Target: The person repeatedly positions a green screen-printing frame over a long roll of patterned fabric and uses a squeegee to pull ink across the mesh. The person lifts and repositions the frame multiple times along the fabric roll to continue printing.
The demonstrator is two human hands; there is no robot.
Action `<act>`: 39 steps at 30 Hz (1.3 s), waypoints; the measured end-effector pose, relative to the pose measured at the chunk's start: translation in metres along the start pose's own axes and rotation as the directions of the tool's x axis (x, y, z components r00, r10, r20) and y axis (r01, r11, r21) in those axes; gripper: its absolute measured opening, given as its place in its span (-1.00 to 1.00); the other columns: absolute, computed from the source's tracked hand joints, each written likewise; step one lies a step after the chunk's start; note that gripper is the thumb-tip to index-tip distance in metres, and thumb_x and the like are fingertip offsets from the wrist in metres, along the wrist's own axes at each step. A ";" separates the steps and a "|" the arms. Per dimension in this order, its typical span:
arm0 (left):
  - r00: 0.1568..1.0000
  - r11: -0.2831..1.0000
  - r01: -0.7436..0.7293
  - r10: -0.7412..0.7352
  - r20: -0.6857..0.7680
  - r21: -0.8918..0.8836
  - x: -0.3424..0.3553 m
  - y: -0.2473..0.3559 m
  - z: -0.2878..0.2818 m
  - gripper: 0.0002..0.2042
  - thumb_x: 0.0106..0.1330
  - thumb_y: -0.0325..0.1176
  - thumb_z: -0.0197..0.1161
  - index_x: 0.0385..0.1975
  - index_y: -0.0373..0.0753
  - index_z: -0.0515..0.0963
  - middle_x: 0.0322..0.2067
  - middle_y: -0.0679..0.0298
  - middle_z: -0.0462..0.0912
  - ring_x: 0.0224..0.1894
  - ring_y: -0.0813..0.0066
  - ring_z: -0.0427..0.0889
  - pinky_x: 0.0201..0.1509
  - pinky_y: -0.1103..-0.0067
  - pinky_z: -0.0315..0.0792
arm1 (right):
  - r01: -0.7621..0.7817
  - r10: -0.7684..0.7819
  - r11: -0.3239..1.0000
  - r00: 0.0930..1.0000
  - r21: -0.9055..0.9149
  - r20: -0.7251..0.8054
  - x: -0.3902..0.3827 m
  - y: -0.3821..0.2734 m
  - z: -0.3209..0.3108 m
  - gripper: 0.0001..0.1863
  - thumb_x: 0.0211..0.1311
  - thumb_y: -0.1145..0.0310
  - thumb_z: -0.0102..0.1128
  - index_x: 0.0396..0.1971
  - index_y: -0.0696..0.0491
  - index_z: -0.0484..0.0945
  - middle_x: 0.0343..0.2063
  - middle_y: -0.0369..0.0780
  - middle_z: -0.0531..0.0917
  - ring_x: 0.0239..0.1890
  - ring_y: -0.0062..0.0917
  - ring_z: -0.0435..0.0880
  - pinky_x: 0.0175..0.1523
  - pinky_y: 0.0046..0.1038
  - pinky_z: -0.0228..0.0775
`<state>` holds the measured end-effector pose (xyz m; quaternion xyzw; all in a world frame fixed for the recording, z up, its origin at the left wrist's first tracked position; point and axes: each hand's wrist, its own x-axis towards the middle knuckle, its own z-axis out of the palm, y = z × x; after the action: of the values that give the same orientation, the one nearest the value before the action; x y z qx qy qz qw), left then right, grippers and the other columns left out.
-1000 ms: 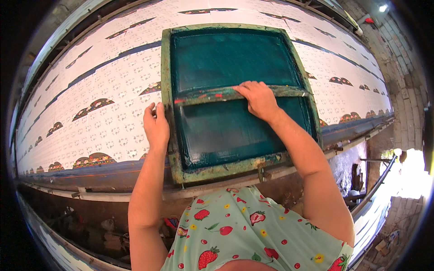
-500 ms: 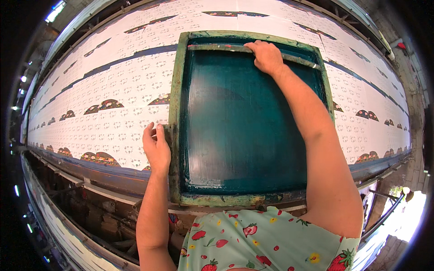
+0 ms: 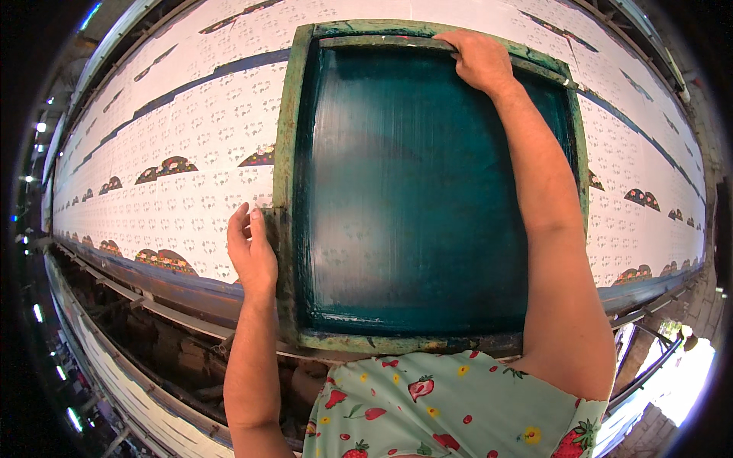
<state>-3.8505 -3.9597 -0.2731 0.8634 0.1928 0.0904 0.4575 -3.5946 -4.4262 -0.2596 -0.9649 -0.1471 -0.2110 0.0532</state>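
A screen-printing frame [image 3: 286, 153] with worn green wooden sides lies flat on printed cloth in front of me, its mesh [image 3: 412, 191] covered in dark teal. At the far end, a long squeegee [image 3: 389, 42] rests along the inside of the far rim. My right hand [image 3: 485, 62] reaches across the mesh with its fingers closed over the squeegee, right of the bar's middle. Beside the left side of the frame is my left hand [image 3: 254, 256], its thumb and loosely bent fingers apart and holding nothing. Whether it touches the frame I cannot tell.
White cloth [image 3: 206, 122] with small motifs and dark patterned half-rounds covers the long table. A blue table edge [image 3: 183, 282] runs along the near side. Metal rails and dark structure [image 3: 175, 351] lie below at left; bright light shows at lower right.
My right hand has pushed the squeegee farther away, close against the far rim. The frame sits higher and larger in the picture. My left hand stays beside the frame's left side.
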 end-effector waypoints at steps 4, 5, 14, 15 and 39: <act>1.000 1.000 -0.017 0.017 0.000 -0.005 0.002 -0.002 0.000 -0.48 0.71 -0.08 0.25 0.43 -0.37 0.56 0.16 -0.01 0.73 0.08 0.29 0.67 0.19 0.36 0.56 | 0.020 -0.014 0.999 0.991 -0.039 0.131 0.009 0.001 -0.010 -0.55 0.41 0.43 0.35 0.26 -0.22 0.75 0.03 -0.18 0.86 0.17 -0.09 0.80 0.26 -0.02 0.64; 1.000 1.000 -0.023 0.023 -0.002 -0.003 0.002 -0.006 -0.001 -0.48 0.71 -0.08 0.25 0.42 -0.37 0.57 0.17 -0.02 0.73 0.08 0.29 0.67 0.19 0.36 0.56 | -0.009 0.016 0.999 0.977 -0.037 0.213 0.016 -0.002 -0.018 -0.56 0.41 0.41 0.36 0.25 -0.20 0.75 0.02 -0.16 0.86 0.17 -0.08 0.80 0.26 -0.01 0.63; 0.997 0.999 -0.054 0.054 0.058 -0.004 0.007 -0.002 -0.003 -0.50 0.73 -0.04 0.20 0.23 -0.45 0.67 0.09 -0.03 0.77 0.05 0.21 0.71 0.19 0.34 0.55 | -0.052 0.043 0.999 0.901 0.009 0.432 -0.031 -0.044 -0.071 -0.53 0.33 0.40 0.25 0.22 -0.19 0.75 0.01 -0.04 0.86 0.15 -0.03 0.82 0.24 0.05 0.67; 0.996 0.999 -0.054 0.054 0.075 0.002 0.008 -0.002 -0.003 -0.50 0.73 -0.04 0.19 0.20 -0.46 0.68 0.06 -0.04 0.78 0.04 0.19 0.72 0.19 0.32 0.55 | -0.058 0.047 0.998 0.895 0.011 0.444 -0.046 -0.054 -0.079 -0.55 0.34 0.40 0.25 0.21 -0.20 0.75 0.00 -0.05 0.87 0.13 -0.03 0.83 0.24 0.05 0.67; 0.986 0.992 -0.126 0.128 0.112 -0.020 0.018 -0.017 0.000 -0.61 0.60 -0.20 0.22 0.23 -0.27 0.75 0.15 -0.12 0.82 0.23 -0.10 0.78 0.37 0.24 0.56 | -0.043 0.002 0.995 0.914 0.093 0.406 -0.357 -0.272 -0.220 -0.57 0.28 0.49 0.42 0.14 -0.16 0.78 -0.06 -0.24 0.78 0.09 -0.22 0.78 0.20 -0.12 0.59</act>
<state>-3.8387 -3.9440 -0.2880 0.8747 0.1107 0.0717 0.4665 -4.0738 -4.2976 -0.2000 -0.9854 -0.1542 0.0016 0.0719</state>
